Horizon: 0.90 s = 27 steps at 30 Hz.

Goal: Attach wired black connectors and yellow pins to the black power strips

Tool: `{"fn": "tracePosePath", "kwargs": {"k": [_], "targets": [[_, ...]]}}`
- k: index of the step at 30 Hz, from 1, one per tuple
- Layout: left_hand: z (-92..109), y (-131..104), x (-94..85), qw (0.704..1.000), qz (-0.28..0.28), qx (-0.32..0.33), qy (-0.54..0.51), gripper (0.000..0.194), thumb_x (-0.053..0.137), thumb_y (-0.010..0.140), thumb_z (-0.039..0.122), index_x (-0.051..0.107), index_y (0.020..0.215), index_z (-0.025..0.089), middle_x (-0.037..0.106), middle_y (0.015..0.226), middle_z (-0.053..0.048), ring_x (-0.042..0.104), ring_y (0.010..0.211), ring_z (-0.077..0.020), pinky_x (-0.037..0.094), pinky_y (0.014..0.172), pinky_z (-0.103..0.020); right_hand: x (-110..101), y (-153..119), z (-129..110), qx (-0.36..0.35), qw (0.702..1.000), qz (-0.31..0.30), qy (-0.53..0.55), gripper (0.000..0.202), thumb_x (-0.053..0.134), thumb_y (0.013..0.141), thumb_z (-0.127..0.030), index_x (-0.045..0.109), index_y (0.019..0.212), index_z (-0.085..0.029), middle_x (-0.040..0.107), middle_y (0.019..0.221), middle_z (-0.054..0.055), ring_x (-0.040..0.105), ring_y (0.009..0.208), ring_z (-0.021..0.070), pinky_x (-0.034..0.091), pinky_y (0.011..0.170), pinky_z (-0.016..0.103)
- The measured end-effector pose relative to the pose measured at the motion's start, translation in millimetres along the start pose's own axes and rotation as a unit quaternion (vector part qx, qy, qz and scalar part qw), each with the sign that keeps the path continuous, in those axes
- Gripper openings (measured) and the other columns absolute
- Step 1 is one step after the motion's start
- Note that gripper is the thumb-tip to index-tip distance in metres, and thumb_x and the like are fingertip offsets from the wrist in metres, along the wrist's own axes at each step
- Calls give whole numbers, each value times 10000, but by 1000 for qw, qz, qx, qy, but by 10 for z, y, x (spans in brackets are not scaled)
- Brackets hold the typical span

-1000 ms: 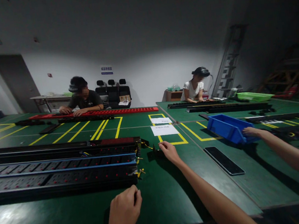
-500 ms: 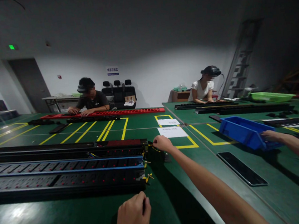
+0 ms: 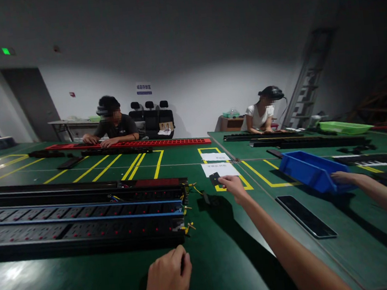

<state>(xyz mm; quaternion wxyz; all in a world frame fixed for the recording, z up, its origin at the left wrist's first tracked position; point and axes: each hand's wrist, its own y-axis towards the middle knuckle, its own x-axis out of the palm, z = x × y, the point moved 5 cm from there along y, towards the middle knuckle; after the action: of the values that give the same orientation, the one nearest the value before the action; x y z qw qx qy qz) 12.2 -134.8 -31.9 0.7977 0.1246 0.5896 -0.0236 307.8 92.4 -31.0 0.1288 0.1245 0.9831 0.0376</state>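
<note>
One green tabletop, striped with yellow lines, is stretching across a dim room toward a pale wall, where three black seats are standing. Two co-workers are leaning over the far side, and a third person's hand is touching one blue bin at the right. Two white sheets are lying between that bin and at least three long black strips, with one phone lying nearer. The right hand is pinching one small black plate — thumb and fingertips nearly together — and holding it right of the strips' ends, overlapping the nearer sheet in this view. The left hand is curling into a loose fist near the table's front edge; whether anything is sitting inside, I cannot tell.
</note>
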Motion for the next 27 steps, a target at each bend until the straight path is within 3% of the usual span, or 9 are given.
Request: {"fn": "tracePosePath", "kwargs": {"k": [3,6,9,17,21,27], "targets": [[-5,4,3,1000,3,3,-1,252,434,1025,267,621,860,239,715,775,12,688,715,-178,343,606,-289,-36,-221,196,65,986,-21,149,217,717,726,-366,714,805,-164,611,618,7,505,534,127,356,479,225],[-11,8,1,1000,7,3,2,254,434,1024,270,619,853,239,706,758,17,676,691,-169,335,603,-288,-40,-339,243,69,982,-22,172,228,753,694,-363,709,801,-167,566,573,-17,471,506,117,350,469,225],[-14,10,-4,1000,8,3,7,258,430,1026,274,615,849,238,698,748,20,670,681,-167,328,602,-289,-47,-354,211,53,988,-9,142,252,751,692,-384,718,804,-160,564,563,-17,471,504,118,344,468,228],[-11,20,-15,1000,7,1,11,262,427,1023,278,611,841,239,692,727,25,668,669,-161,308,588,-285,12,-381,71,-35,999,0,29,305,686,687,-410,763,807,-141,733,746,70,610,634,171,441,569,255],[-12,20,-17,1000,5,2,13,270,422,1023,286,609,833,237,687,719,23,667,663,-161,308,587,-291,33,-402,12,-94,994,1,-62,305,639,711,-400,772,812,-144,743,744,78,662,678,204,449,591,266],[-12,28,-11,1000,-3,-3,22,273,410,1027,290,610,849,237,695,734,16,669,675,-160,311,594,-291,-44,-414,-31,-122,979,31,-158,288,589,760,-371,776,846,-170,756,756,66,695,711,218,455,604,270]]}}
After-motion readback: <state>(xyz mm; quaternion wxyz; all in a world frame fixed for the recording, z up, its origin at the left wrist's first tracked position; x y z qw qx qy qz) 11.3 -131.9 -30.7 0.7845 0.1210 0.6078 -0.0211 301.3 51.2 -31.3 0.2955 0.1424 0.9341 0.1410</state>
